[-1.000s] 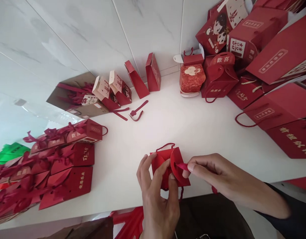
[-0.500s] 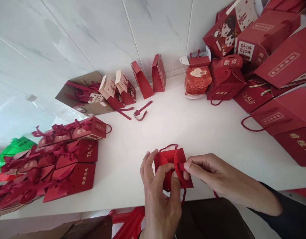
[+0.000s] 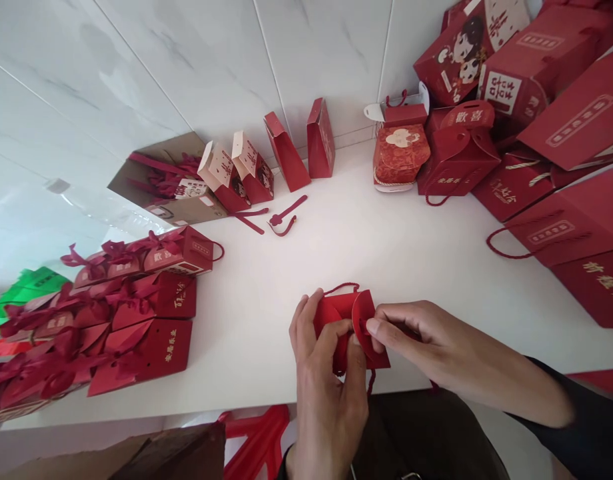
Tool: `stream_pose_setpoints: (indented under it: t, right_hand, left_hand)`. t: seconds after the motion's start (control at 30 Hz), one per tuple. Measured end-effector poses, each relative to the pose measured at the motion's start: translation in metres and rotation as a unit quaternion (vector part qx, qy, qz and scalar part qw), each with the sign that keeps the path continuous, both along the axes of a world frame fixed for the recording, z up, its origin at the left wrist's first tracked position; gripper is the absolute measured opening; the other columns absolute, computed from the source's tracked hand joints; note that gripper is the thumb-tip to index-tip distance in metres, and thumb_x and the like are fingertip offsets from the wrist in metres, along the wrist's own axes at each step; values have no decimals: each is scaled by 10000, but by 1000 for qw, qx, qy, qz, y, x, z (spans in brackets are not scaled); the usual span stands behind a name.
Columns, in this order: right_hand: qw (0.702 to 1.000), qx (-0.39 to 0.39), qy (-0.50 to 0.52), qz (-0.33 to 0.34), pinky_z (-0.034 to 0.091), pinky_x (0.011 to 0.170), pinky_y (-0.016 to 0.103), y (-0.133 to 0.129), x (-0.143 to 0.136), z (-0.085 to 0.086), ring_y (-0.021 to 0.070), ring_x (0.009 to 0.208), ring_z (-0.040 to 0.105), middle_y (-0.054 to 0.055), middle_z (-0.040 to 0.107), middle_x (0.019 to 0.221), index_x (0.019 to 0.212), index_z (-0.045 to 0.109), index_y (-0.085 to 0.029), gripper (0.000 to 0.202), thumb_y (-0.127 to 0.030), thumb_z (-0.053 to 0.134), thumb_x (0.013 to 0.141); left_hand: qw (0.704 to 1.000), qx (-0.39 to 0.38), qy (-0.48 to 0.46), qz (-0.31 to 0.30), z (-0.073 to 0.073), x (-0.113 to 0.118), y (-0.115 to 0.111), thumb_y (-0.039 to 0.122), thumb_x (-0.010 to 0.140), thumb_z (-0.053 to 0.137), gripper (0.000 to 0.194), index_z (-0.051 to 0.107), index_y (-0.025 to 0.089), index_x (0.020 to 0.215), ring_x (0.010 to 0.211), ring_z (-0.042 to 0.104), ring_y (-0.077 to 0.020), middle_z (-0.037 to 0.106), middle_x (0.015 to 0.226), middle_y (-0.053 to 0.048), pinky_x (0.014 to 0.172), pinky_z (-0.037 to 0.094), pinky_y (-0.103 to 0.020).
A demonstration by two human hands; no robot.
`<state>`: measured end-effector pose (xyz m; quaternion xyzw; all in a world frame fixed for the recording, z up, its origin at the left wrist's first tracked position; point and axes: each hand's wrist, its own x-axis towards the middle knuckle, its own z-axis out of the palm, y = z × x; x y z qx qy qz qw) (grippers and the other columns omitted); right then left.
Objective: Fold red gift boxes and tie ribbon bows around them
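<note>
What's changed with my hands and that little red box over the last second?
The ribbon end that stuck out between your right hand fingertips and the round flap is no longer visible; the fingertips now press against the flap of the small red box. Your left hand holds the box as before. The boxes on the white table stayed put.

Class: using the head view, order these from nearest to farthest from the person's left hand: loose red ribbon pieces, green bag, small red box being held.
1. small red box, in the left hand.
2. loose red ribbon pieces, mid-table, toward the wall.
3. green bag, far left edge.

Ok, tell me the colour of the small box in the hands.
Plain red small box, seen in the head view.
</note>
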<state>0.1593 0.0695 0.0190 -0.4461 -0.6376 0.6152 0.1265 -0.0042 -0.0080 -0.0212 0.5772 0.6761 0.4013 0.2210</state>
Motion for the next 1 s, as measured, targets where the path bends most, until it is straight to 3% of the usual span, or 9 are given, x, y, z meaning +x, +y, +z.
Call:
stream_pose_setpoints:
  t: [0.2, 0.27, 0.33, 0.43, 0.5, 0.6, 0.73, 0.83, 1.0]
  right_hand:
    - [998, 49, -41, 2, 345, 494, 259, -2, 4, -3, 121, 542, 404, -50, 433, 655, 768, 560, -238, 408, -538, 490, 1035]
    - [991, 112, -64, -44, 423, 563, 276, -3, 3, -2, 150, 619, 527, -28, 564, 736, 864, 610, -260, 374, -563, 478, 1039]
    - [974, 201, -62, -79, 510, 737, 319, -5, 0, 0, 206, 886, 643, 20, 679, 1021, 1083, 646, -299, 292, -541, 487, 1044]
    - [961, 273, -17, -39, 483, 1020, 394, -6, -9, 4, 244, 1265, 554, 42, 620, 1328, 1267, 624, -332, 278, -467, 511, 1052]
    - [966, 258, 16, 5, 478, 1047, 390, -5, -15, 7, 232, 1288, 537, 39, 628, 1300, 1159, 677, -314, 235, -444, 509, 1058]
    - [974, 226, 32, 4, 515, 981, 378, -3, -23, 9, 223, 1205, 581, 48, 637, 1221, 969, 684, -279, 252, -425, 501, 1062]
    - [976, 214, 5, -32, 523, 979, 436, -3, -25, 7, 258, 1214, 581, 70, 596, 1288, 940, 666, -274, 232, -417, 518, 1048]
    - [975, 219, -10, -33, 519, 1003, 468, -5, -25, 3, 271, 1236, 570, 64, 578, 1321, 931, 674, -281, 231, -423, 526, 1039]
    - [969, 244, -19, -23, 474, 1090, 462, -8, -32, 1, 246, 1330, 502, 54, 581, 1329, 939, 673, -276, 200, -364, 526, 1043]
  left_hand:
    - [998, -30, -55, 25, 6, 0, 1, 347, 1026, 518, 190, 670, 271, 942, 1390, 519, -332, 519, 1504, -96, 870, 619, -461]
    - [996, -31, -73, 40, 11, 0, 1, 347, 1046, 473, 211, 640, 264, 948, 1385, 533, -316, 517, 1512, -96, 861, 613, -425]
    - [995, -16, -85, 59, 17, 1, 0, 329, 1061, 438, 215, 612, 260, 954, 1447, 478, -304, 499, 1540, -85, 944, 587, -430]
    - [992, 21, -104, 68, 23, 3, -2, 289, 1056, 443, 190, 596, 266, 948, 1491, 434, -286, 500, 1548, -62, 1021, 560, -437]
    - [991, 31, -109, 73, 25, 3, -4, 265, 1047, 444, 188, 591, 267, 930, 1465, 467, -290, 503, 1545, -61, 1025, 559, -453]
    - [994, 27, -67, 81, 20, -2, -8, 270, 1011, 489, 89, 570, 278, 1048, 1385, 521, -308, 508, 1500, -96, 1040, 531, -512]
    - [996, 2, 16, 86, 7, -10, -14, 313, 895, 678, 454, 508, 300, 1315, 1058, 607, -264, 600, 1150, -86, 864, 564, -429]
    - [992, 3, -62, 113, 3, -10, -17, 341, 947, 634, 375, 541, 299, 1308, 921, 618, -205, 615, 1034, -49, 780, 562, -340]
    - [950, -20, -204, 236, 20, -2, -15, 373, 997, 562, 241, 646, 238, 1179, 1009, 668, -192, 691, 1119, -66, 827, 555, -285]
